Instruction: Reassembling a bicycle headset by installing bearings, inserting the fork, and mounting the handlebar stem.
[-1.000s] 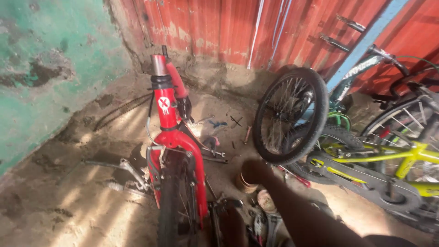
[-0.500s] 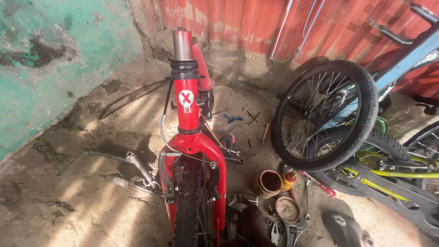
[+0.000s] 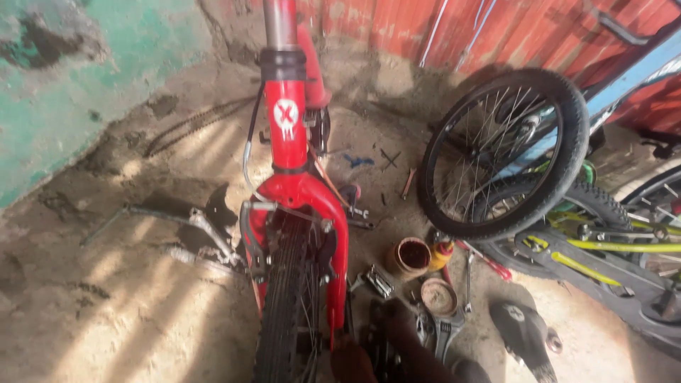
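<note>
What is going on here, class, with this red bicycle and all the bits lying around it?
A person looks down at a red bicycle standing on a dirt floor, its front fork and front tyre nearest the camera. At the bottom edge a dark shape near the fork's lower end may be a hand, but it is too dim to tell. Small tins, a wrench and a black saddle lie to the right. A loose wheel leans by other bicycles.

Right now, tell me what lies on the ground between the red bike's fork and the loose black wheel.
In the head view, between red fork and black wheel: a wrench, small blue bits, bare dirt otherwise.
</note>
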